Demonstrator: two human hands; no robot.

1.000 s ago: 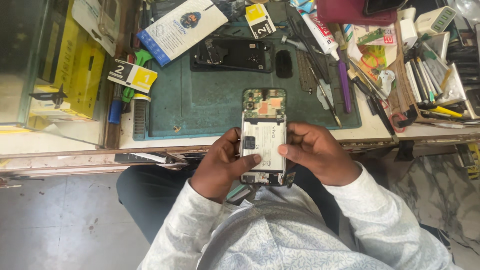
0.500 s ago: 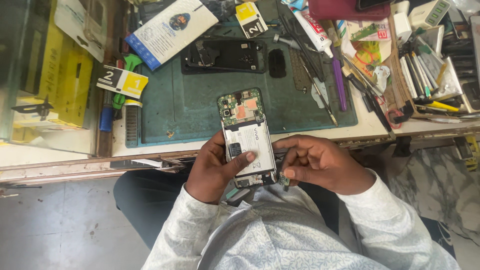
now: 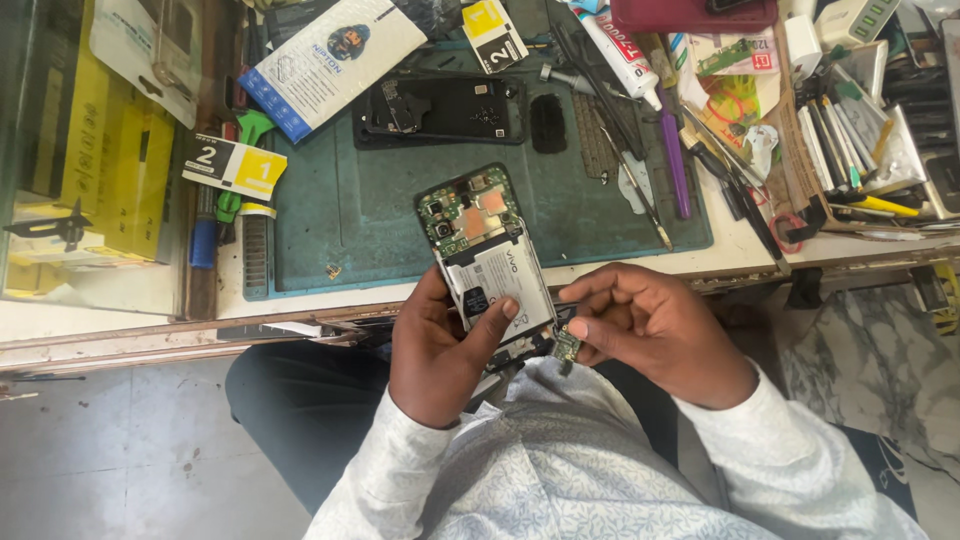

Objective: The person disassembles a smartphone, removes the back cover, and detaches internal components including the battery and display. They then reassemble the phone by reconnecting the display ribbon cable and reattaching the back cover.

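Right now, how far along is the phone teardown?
Done: the opened phone has its back off, circuit board and white battery exposed; a black back cover lies on the green mat. In hand: the left hand grips the phone, thumb on the battery, while the right hand pinches a small green board at the phone's lower end. Left: battery and main board are still seated.

The opened phone (image 3: 484, 252) lies over the mat's (image 3: 350, 215) near edge, tools (image 3: 640, 150) right.
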